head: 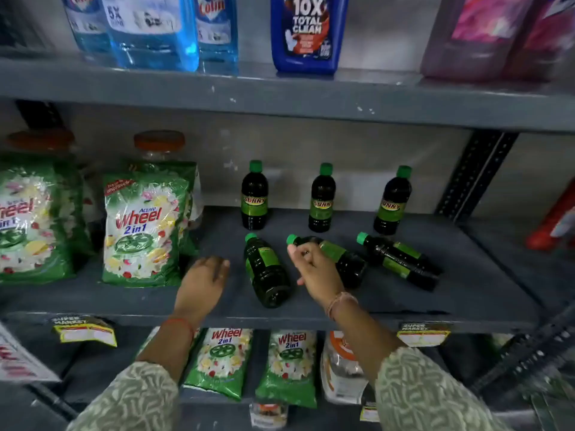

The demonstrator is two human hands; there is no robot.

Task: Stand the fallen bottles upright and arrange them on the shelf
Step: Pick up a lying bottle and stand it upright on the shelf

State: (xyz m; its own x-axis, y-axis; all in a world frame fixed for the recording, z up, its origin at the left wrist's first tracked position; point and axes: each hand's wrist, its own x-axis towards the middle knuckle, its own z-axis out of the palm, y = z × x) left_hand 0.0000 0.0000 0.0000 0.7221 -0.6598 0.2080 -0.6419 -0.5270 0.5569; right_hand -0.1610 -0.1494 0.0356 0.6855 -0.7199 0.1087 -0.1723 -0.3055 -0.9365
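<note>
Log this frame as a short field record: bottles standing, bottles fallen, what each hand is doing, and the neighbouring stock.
standing bottles: three, back row, first at
fallen bottles: three or four; right ones overlap, count unclear
left hand: flat on the shelf, holding nothing
right hand: over the middle fallen bottle, grip not clearly closed
left fallen bottle: untouched, cap toward the back
neighbouring stock: detergent packet at left

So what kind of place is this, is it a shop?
Most likely a small supermarket's cleaning aisle. Yellow price tags reading "Super Market" hang on the grey metal shelf, green Wheel detergent packets repeat, and identical dark green-capped bottles stand in a row.
</note>
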